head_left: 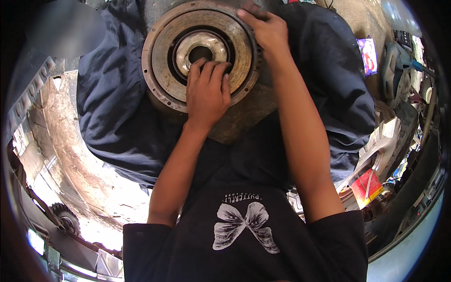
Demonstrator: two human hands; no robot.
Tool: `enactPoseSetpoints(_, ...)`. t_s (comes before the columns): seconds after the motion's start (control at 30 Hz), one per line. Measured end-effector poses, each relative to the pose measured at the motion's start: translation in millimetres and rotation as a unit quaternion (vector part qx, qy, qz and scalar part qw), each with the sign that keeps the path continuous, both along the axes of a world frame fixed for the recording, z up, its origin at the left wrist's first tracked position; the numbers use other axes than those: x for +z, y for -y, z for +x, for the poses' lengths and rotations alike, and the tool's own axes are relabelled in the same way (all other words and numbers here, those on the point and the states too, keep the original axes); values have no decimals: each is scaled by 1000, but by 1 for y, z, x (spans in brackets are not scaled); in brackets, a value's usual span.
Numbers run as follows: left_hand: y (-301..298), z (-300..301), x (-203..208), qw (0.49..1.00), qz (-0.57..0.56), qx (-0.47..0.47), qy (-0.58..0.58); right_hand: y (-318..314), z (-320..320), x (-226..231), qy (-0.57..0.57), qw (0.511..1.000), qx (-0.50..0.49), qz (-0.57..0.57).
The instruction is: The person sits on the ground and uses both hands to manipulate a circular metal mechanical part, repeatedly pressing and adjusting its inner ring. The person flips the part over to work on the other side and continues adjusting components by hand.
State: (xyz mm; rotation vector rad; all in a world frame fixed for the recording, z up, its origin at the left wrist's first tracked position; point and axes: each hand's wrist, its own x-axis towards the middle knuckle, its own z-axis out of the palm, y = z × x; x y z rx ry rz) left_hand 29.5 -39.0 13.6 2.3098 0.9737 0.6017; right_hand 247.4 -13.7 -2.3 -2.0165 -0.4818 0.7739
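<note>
A round, worn metal disc (162, 61), like a clutch pressure plate with small holes along its rim, lies between my spread knees. At its centre sits a pale, scuffed metal ring (216, 43) around a dark hole. My left hand (206, 91) reaches over the disc's near side, its fingers curled onto that ring, with the tips at the hole's near edge. At the far right rim, my right hand (270, 35) grips the disc's outer edge, thumb on top and fingers partly out of sight.
Dark trousers (108, 108) flank the disc. A purple packet (369, 56) lies to the right, with a red and yellow box (367, 188) nearer to me. A small black wheel (65, 217) stands at lower left. A blurred grey round shape (66, 28) covers the upper left.
</note>
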Motion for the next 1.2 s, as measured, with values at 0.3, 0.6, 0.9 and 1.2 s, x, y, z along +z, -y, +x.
enactPoseSetpoints(0.3, -2, -3, 1, 1000, 6, 10, 13, 15, 3, 10, -39, 999, 14, 1)
enactPoseSetpoints(0.6, 2, 8, 4, 970, 70, 223, -67, -53, 25, 9, -66, 984, 165, -19)
enactPoseSetpoints(0.9, 0, 5, -6, 977, 21, 128, -170, -51, 21, -4, 26, 984, 176, -23)
enactPoseSetpoints(1.2, -2, 5, -5, 973, 31, 136, -184, -44, 30, -10, 64, 971, 204, -106)
